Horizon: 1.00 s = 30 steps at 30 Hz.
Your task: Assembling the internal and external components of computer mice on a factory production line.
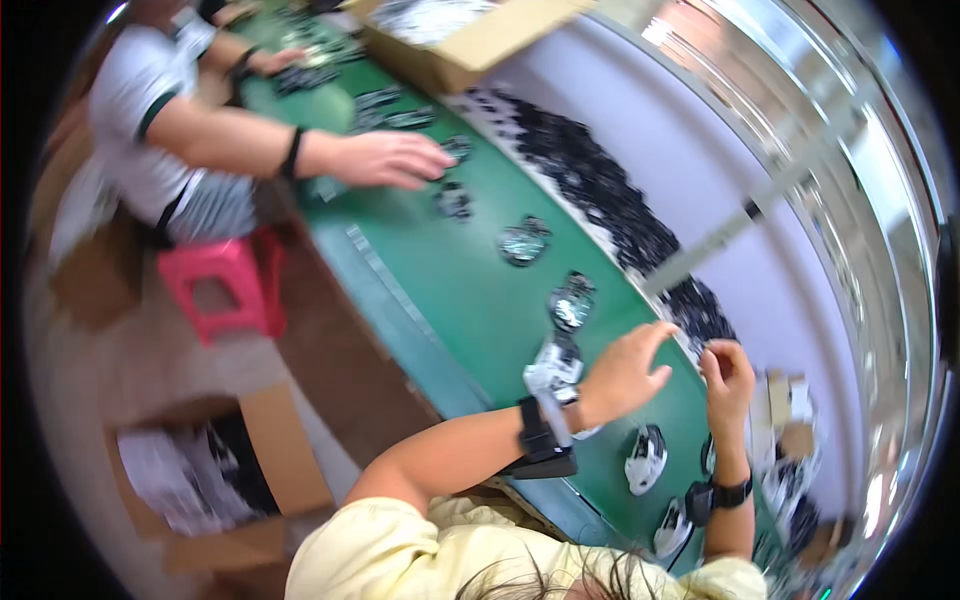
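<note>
My left hand [625,372] hovers over the green conveyor belt [460,290] with its fingers spread and nothing in it. A black-and-white bagged part [553,366] lies just left of that wrist. My right hand [728,376] is at the belt's far edge, fingers curled beside the pile of small black parts [690,305]; whether it holds one is hidden. Both wrists carry black bands. More bagged parts [645,458] lie on the belt between my forearms.
Further bagged parts [525,240] are spaced along the belt. A co-worker on a pink stool [225,285] reaches onto the belt with one hand [385,158]. One cardboard box [470,40] stands at the top; another [215,480] holds bags on the floor, lower left.
</note>
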### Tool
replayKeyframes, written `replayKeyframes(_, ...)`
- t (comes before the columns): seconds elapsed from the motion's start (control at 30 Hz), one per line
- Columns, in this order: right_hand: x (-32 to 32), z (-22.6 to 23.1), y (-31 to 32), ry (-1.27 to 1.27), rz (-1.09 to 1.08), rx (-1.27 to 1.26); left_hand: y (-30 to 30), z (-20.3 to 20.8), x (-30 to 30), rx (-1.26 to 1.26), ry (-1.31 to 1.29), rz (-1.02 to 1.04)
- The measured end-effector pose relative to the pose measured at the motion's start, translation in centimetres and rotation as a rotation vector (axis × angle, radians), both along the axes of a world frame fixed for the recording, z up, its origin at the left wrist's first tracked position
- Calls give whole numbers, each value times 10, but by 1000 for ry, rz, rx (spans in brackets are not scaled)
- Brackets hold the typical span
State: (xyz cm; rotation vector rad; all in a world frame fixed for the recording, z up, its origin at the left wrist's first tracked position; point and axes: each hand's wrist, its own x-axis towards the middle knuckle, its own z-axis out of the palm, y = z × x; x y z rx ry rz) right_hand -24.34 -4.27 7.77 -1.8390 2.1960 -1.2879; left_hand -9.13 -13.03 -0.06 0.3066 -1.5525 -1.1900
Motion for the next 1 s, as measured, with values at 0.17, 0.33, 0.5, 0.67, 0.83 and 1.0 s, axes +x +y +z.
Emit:
replayKeyframes(0.17, -27, -16, 33, -95, -59, 6, 17, -10, 0, -201, -287, -160)
replayKeyframes(0.33, -49, -19, 66, -91, -123, -11, 74, -1, 44, -485, -465, -380)
replayKeyframes(0.5, -53, -23, 61, -147, -88, 32, 52, -39, 23, -651, -979, -13)
replayKeyframes(0.67, -62, -22, 64, -86, -64, 72, 3, -44, 41, -607, -836, -86)
replayKeyframes(0.83, -40, -16, 50, 39, 287, -75, -12, -6, 31, 530, -186, -395)
replayKeyframes(1.0, -20, -21, 2, 297, 367, -182, 3, 18, -9, 929, 243, -773)
